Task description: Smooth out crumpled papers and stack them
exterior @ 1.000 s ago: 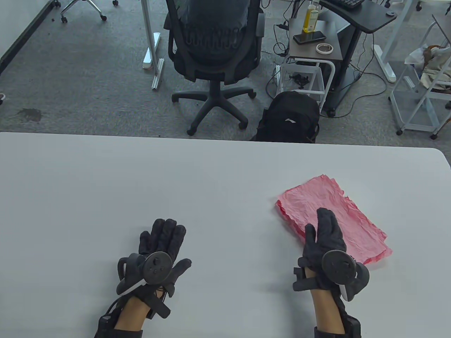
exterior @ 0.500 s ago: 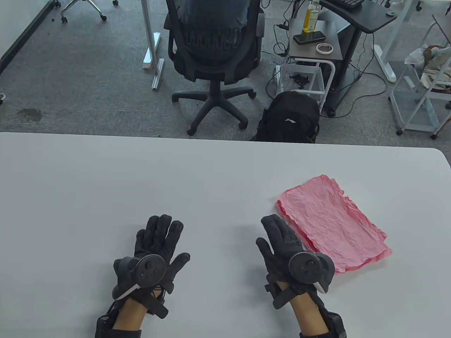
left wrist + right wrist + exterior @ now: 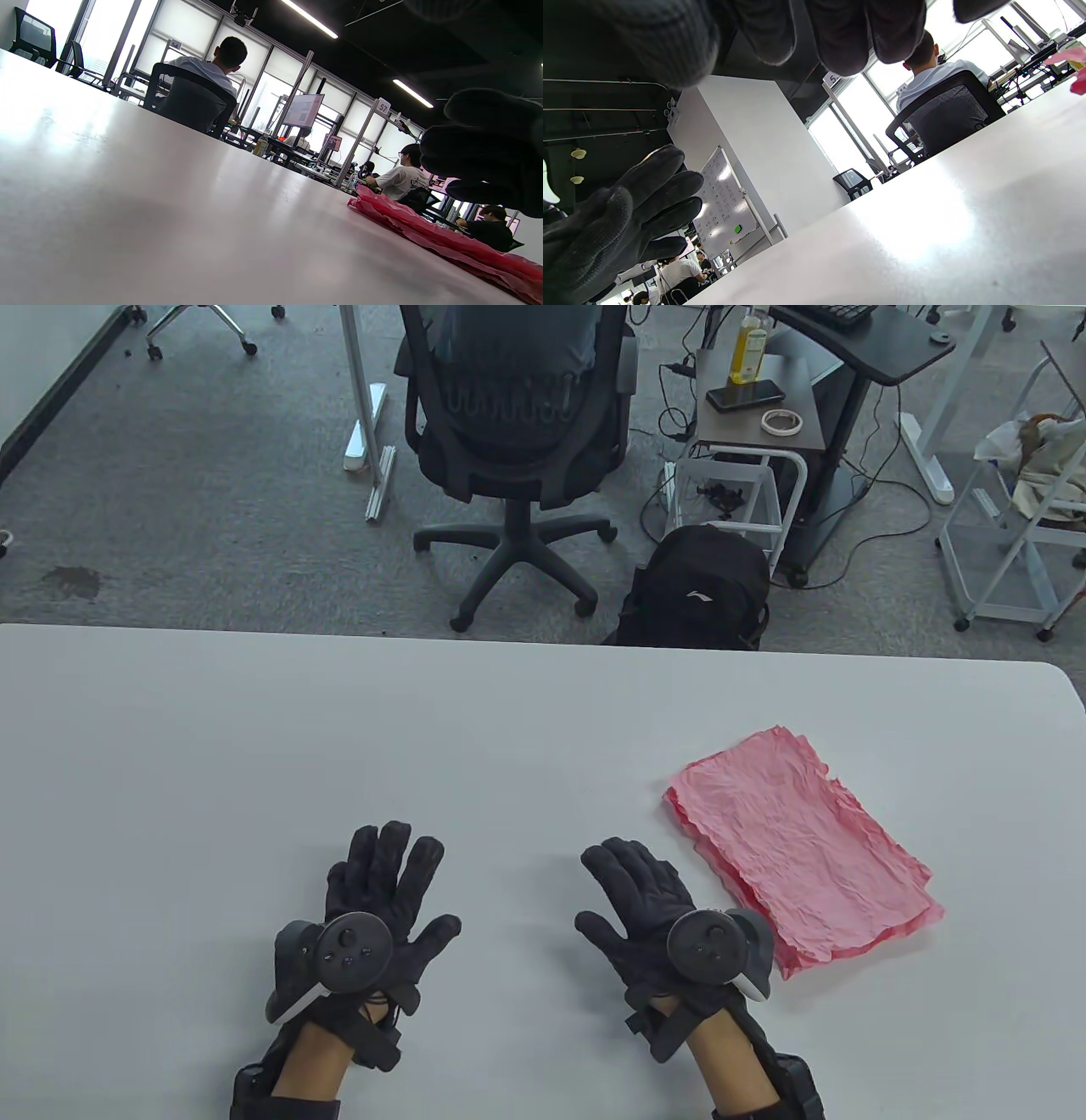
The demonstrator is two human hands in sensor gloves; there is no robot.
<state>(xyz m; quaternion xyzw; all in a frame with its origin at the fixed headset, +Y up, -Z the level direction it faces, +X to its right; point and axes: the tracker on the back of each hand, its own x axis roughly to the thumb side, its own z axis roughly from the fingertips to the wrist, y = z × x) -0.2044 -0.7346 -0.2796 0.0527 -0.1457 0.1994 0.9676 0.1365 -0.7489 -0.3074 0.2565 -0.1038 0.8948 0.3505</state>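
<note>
both hands (image 3: 382,891) (image 3: 649,912) flat and empty near the table's (image 3: 339,729) front edge. pink paper stack (image 3: 797,857) sits right of them, looks light, limp, tear-prone; i'd press flat-palmed, lift by an edge.

Your left hand (image 3: 382,899) and your right hand (image 3: 653,912) lie side by side, palms down, fingers (image 3: 624,861) straight, holding nothing.
</note>
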